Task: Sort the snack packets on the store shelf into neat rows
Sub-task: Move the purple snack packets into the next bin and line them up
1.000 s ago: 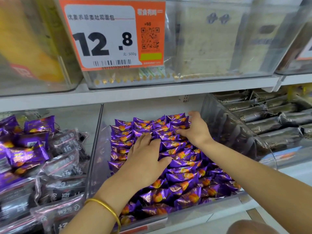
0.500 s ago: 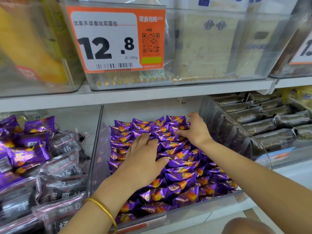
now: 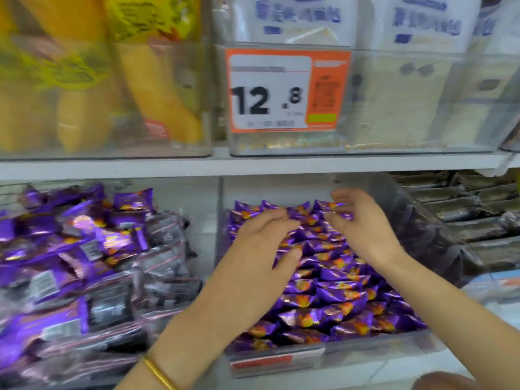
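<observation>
Purple packets (image 3: 332, 294) fill the clear bin (image 3: 351, 358) on the lower shelf, centre-right of view. They lie shingled in overlapping rows from the front lip to the back wall. The rows look mostly even, with the back row a bit ragged.

Step in hand, as I read it: tidying the last row at the rear of this bin, so this bin is near done. The next move probably calls for seating the back-row packet (image 3: 327, 206) flush with its neighbours, then a light flat press to level the stack without sliding the front rows.

The right hand (image 3: 363, 229) reaches deep to the back of the bin. Its fingers are curled, thumb above, and it seems to pinch that back-row packet. Motion blur makes the grip hard to be sure of.

The left hand (image 3: 253, 257) is palm-down over the left-middle rows. Its fingers are loosely bent, the tips touch the wrappers and the thumb is splayed out. It holds nothing. A gold bangle (image 3: 159, 372) sits on that wrist. Both forearms come in from the bottom edge and angle towards each other.

Around it, the left bin holds mixed packets (image 3: 84, 249), purple and dark jumbled together and clearly unsorted, likely the bigger job. On the right are dark packets (image 3: 464, 209) in stacked rows. On the shelf above, an orange price tag (image 3: 281, 91) reads 12.8.
</observation>
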Tool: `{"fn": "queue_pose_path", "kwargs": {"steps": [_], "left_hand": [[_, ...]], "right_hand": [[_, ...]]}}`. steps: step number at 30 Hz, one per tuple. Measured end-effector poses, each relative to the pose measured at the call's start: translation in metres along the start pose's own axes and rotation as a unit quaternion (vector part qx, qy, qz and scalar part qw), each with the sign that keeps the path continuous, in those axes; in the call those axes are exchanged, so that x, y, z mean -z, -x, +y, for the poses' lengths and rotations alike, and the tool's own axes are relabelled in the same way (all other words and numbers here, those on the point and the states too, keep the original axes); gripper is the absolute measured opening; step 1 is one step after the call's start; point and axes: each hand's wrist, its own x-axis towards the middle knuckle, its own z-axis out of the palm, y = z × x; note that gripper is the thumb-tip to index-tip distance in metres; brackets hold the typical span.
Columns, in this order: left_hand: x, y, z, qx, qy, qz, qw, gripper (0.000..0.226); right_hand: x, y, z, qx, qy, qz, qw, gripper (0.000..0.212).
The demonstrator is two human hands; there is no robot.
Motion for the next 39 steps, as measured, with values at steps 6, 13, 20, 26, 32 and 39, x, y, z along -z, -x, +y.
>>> {"fn": "queue_pose_path", "kwargs": {"steps": [6, 13, 20, 26, 32, 39], "left_hand": [[0.074, 0.047, -0.055, 0.062, -0.063, 0.116, 0.989, 0.036], [0.154, 0.077, -0.146, 0.249, -0.266, 0.152, 0.919, 0.025], [0.161, 0.088, -0.157, 0.275, -0.303, 0.051, 0.911, 0.046], [0.152, 0.086, -0.153, 0.258, -0.354, -0.011, 0.899, 0.054], [0.148, 0.084, -0.151, 0.231, -0.271, 0.008, 0.934, 0.040], [0.151, 0.086, -0.149, 0.197, -0.097, 0.041, 0.975, 0.016]], "right_hand": [[-0.038, 0.053, -0.114, 0.242, 0.023, -0.139, 0.960, 0.023], [-0.157, 0.026, -0.187, 0.216, 0.009, -0.282, 0.935, 0.043], [-0.220, -0.009, -0.199, 0.160, 0.087, -0.353, 0.918, 0.083], [-0.205, 0.007, -0.205, 0.117, 0.085, -0.405, 0.903, 0.032], [-0.177, 0.018, -0.199, 0.129, 0.095, -0.403, 0.901, 0.049], [-0.150, 0.033, -0.180, 0.072, -0.017, -0.410, 0.909, 0.051]]}}
